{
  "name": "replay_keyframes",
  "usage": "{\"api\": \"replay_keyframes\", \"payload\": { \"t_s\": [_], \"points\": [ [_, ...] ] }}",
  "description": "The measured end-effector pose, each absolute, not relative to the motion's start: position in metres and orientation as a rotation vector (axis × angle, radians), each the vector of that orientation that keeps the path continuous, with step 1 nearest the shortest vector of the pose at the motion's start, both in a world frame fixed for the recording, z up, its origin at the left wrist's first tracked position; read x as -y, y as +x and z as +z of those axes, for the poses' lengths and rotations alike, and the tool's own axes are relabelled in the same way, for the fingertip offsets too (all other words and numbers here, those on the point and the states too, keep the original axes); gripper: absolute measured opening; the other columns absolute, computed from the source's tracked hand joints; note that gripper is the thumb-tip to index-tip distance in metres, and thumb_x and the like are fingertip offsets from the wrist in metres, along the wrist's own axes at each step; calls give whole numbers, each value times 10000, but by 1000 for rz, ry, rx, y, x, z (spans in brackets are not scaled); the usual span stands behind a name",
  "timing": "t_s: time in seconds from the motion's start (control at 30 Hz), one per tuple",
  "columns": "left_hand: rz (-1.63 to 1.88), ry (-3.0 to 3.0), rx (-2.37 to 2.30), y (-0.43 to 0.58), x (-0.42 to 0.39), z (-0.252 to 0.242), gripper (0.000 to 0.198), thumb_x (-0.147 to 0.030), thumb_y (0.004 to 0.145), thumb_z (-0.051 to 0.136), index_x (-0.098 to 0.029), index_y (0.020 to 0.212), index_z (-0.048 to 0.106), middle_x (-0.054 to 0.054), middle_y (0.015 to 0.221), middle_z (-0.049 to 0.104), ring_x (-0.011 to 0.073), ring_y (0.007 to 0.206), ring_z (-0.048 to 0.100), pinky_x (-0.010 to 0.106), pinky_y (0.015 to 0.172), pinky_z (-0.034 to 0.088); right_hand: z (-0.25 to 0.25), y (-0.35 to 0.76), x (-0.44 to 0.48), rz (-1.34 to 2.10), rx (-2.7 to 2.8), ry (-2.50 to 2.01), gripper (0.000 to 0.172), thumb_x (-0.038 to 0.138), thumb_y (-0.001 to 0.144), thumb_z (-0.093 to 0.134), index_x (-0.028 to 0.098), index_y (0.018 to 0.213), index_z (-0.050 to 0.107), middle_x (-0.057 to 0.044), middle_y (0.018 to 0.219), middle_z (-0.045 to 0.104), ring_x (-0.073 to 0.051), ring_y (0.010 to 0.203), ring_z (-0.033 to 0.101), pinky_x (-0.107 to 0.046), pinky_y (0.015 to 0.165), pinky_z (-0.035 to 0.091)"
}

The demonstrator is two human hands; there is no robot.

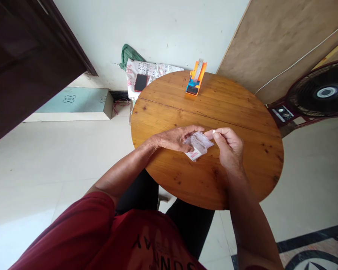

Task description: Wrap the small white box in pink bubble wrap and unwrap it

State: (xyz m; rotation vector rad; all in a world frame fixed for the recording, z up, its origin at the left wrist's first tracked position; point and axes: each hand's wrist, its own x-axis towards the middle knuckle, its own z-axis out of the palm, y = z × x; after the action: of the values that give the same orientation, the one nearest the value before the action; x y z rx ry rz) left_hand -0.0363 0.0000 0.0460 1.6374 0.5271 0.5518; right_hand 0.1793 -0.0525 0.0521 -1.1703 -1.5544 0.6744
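Observation:
A small white packet with red print (196, 149), wrapped in crinkled translucent plastic, is at the near middle of the round wooden table (250, 150). My left hand (177, 138) is wrapped round its left side, with the fingers behind it and the thumb in front. Just right of the packet, my right hand (230, 144) is closed in a pinch of thumb and forefinger, with a tiny white piece (213, 132) between the fingertips.
An orange and blue tape dispenser (196, 78) stands at the table's far edge. Beyond the table's left rim, a phone (141, 82) lies on a printed white bag (157, 69). A large fan (323, 92) stands at the right.

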Motion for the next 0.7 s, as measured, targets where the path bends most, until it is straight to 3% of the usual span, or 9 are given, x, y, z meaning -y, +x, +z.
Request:
{"api": "replay_keyframes", "payload": {
  "t_s": [0.43, 0.7],
  "points": [
    [492, 1689, -499, -37, 1, 48, 707, -177, 693, 728, -216, 1368, 520, 52, 1166, 680, 189, 1033, 658, 317, 887, 529, 53, 181, 52, 721, 1519, -1143, 128, 353, 940, 634, 247, 895, 691, -26, 889, 785, -218, 831, 732, -395, 782, 586],
    [504, 1680, -493, -41, -3, 43, 681, -450, 747, 814, -213, 1334, 562, 94, 1268, 662, 239, 1134, 638, 336, 938, 514, 51, 180, 51, 729, 1470, -1042, 91, 311, 943, 632, 253, 885, 673, -18, 885, 779, -218, 833, 731, -408, 807, 586]
  ]
}}
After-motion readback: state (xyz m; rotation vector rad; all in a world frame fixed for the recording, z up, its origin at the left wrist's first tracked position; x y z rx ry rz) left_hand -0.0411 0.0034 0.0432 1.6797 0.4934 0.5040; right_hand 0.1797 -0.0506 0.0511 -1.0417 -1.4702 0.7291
